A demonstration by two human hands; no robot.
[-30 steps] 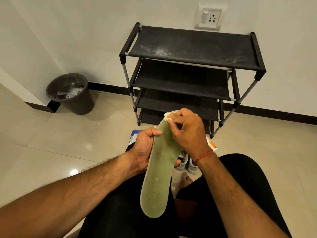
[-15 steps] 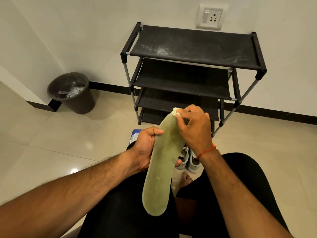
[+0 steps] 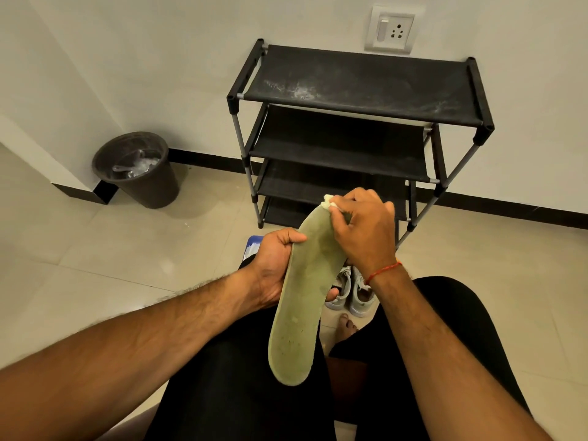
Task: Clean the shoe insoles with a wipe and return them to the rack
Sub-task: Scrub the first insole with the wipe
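Insole (image 3: 296, 313): matt green, foam-like, flecked with small dark spots. Wipe (image 3: 327, 202) pinched in my fingers (image 3: 345, 214): white, soft, crumpled. Rack (image 3: 350, 87): matt black cloth shelves, the top one streaked with pale dust; grey metal tubes (image 3: 238, 132); black plastic joints (image 3: 234, 101). Floor (image 3: 111, 265): glossy cream tiles. Bin (image 3: 149, 186): dark, finely textured plastic. Wall (image 3: 159, 58): matt white.

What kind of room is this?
Probably a corner of someone's home: a black shoe rack stands against the wall, sneakers sit on the tiled floor, and a waste bin is by the wall.
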